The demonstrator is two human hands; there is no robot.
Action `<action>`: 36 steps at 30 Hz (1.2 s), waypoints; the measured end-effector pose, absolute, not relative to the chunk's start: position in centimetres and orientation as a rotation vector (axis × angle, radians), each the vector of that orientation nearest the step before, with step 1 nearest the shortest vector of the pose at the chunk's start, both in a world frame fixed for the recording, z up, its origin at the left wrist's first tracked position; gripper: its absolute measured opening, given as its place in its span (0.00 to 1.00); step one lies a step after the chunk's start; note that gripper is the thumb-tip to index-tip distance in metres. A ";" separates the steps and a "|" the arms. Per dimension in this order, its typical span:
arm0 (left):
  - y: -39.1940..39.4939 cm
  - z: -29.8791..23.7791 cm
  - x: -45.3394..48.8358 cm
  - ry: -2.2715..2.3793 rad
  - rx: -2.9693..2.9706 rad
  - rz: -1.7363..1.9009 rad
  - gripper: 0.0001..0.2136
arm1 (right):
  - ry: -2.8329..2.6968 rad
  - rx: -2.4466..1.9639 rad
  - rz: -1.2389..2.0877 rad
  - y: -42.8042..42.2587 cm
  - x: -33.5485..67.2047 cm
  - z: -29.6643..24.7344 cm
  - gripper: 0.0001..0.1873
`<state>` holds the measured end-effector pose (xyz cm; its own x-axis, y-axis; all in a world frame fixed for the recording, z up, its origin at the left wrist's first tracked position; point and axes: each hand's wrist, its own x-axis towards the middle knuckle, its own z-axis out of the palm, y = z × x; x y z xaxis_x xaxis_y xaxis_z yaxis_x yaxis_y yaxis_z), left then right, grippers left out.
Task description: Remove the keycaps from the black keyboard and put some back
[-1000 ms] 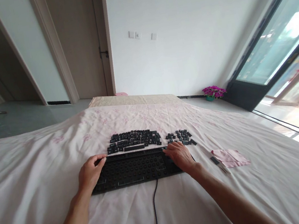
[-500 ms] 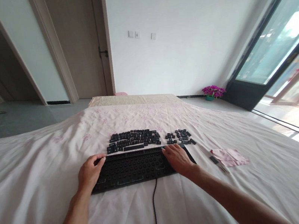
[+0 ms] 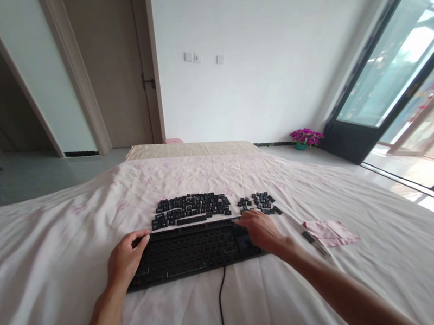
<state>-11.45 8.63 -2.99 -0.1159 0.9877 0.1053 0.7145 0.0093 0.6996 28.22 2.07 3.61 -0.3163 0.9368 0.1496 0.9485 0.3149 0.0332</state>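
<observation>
We see the keyboard [image 3: 190, 252] lying crosswise on the sheet [image 3: 176, 322], well short of its far edge, long axis running left to right between the hands. Both touch it; neither is nearer. Left hand [image 3: 127, 259]: fingers and thumb closed on the far left corner. Right hand [image 3: 263, 230]: draped over the right end; we cannot tell whether it grips. Loose keycaps [image 3: 193, 206] lie just beyond. Past the sheet's far right, a green pot [image 3: 300, 146] holds purple flowers [image 3: 307, 137].
</observation>
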 end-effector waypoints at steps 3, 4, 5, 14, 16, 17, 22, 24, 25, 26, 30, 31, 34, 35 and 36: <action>8.7 -3.1 -11.5 1.868 1.741 0.868 0.15 | -2.178 -1.875 -0.126 4.8 30.8 4.3 0.21; 8.8 -3.2 -11.6 1.863 1.744 0.868 0.15 | -2.123 -1.931 -0.119 6.0 31.6 4.5 0.20; 8.8 -3.2 -11.6 1.861 1.747 0.868 0.15 | -2.072 -2.000 -0.112 7.1 32.4 4.6 0.19; 8.9 -3.2 -11.5 1.862 1.727 0.874 0.15 | -2.074 -2.257 -0.121 12.9 33.9 3.6 0.14; 8.9 -3.2 -11.5 1.852 1.727 0.889 0.15 | -2.079 -2.283 -0.113 13.4 33.9 3.5 0.14; 8.9 -3.2 -11.5 1.852 1.724 0.891 0.15 | -2.082 -2.295 -0.108 13.7 33.9 3.5 0.14; 8.8 -3.0 -11.5 1.855 1.724 0.880 0.15 | -2.091 -2.349 -0.090 14.9 33.9 3.5 0.12; 8.8 -3.1 -11.5 1.858 1.724 0.876 0.15 | -2.097 -2.364 -0.083 15.3 34.0 3.4 0.10; 8.8 -3.1 -11.5 1.858 1.723 0.875 0.15 | -2.102 -2.371 -0.077 15.5 34.0 3.4 0.10; 8.8 -3.2 -11.5 1.856 1.723 0.877 0.15 | -2.106 -2.378 -0.071 15.7 34.0 3.3 0.09; 9.0 -3.5 -11.6 1.837 1.737 0.890 0.15 | -2.101 -2.404 -0.061 16.5 34.1 3.2 0.08; 9.0 -3.5 -11.6 1.839 1.740 0.887 0.15 | -2.098 -2.409 -0.061 16.6 34.1 3.1 0.08; 9.0 -3.4 -11.7 1.851 1.741 0.880 0.15 | -2.093 -2.417 -0.050 17.1 34.3 3.1 0.08; 8.9 -3.4 -11.7 1.855 1.740 0.881 0.15 | -2.091 -2.421 -0.043 17.2 34.3 3.1 0.08; 8.9 -3.4 -11.7 1.858 1.740 0.884 0.15 | -2.089 -2.424 -0.036 17.2 34.3 3.1 0.08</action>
<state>-11.65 8.94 -3.36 -0.1086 0.9885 0.1048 0.7050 0.0023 0.7092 34.34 17.19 3.08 0.1484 0.9887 -0.0212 0.9874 -0.1470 0.0589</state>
